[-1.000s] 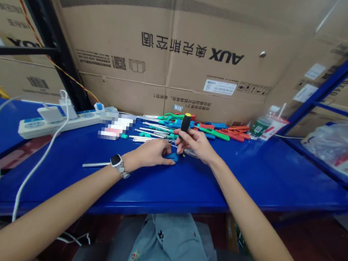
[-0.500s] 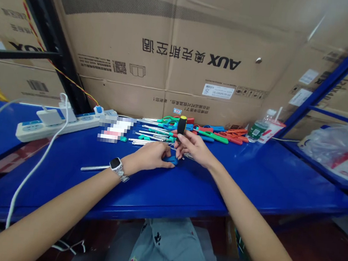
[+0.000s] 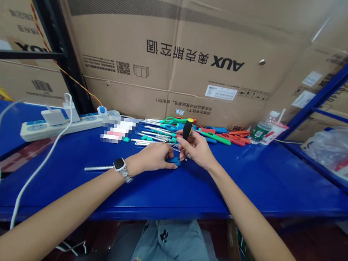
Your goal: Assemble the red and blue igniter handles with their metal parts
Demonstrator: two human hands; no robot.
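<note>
My left hand (image 3: 158, 157) grips a small blue plastic piece (image 3: 174, 160) low over the blue table, thumb along its near side. Just right of it, my right hand (image 3: 197, 149) is closed round a black and yellow screwdriver (image 3: 187, 129), whose handle stands nearly upright. The screwdriver's tip is too small to make out beside the blue piece. A silver metal rod (image 3: 98, 168) lies on the table and reaches to my left wrist. Behind my hands lie several metal rods (image 3: 156, 129) with green, blue and red ends.
On the blue table (image 3: 250, 178), a white power strip (image 3: 39, 129) with cables lies at the left. Orange and green plastic handles (image 3: 238, 136) are piled at the back. A bottle (image 3: 260, 130) and a cup (image 3: 273, 132) stand at the back right. Large cardboard (image 3: 174, 79) rises behind.
The whole view has shifted, putting things slightly further right. The screwdriver handle now leans a little more to the right in my right hand. My left hand keeps its grip.
</note>
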